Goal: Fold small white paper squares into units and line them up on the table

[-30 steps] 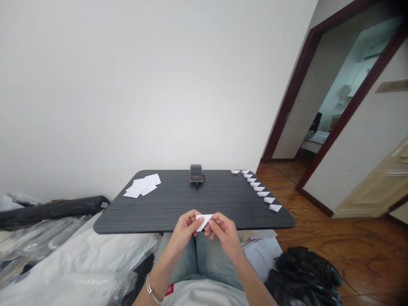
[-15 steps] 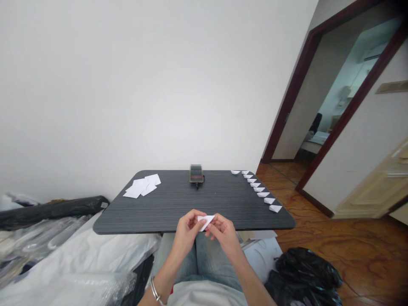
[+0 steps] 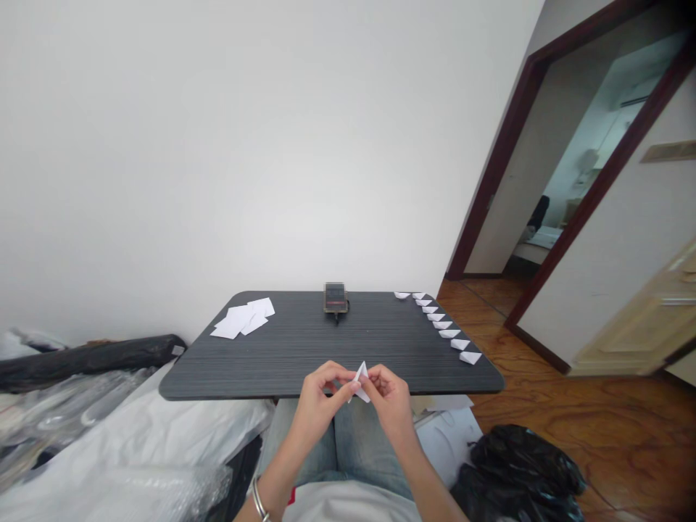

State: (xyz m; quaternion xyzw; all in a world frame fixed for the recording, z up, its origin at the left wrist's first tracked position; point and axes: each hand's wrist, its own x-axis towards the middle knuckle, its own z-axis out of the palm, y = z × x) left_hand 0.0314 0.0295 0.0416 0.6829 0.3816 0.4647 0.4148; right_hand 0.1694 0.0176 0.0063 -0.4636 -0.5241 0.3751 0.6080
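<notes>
Folded paper (image 3: 362,373), white, between both hands at the table's (image 3: 293,348) near edge. Left hand (image 3: 318,395) pinches one side, right hand (image 3: 392,399) grips the other, likely to steady the fold in the air. Flat sheets (image 3: 238,319) lie overlapping beyond left hand; folded pieces (image 3: 449,333) sit in a line beyond right hand, spacing probably keeps them separate. Device (image 3: 336,298) beyond both hands, screen blurred. No readable brand or writing.

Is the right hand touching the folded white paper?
Touching. In the head view, the right hand pinches the folded white paper, its thumb against it.
</notes>
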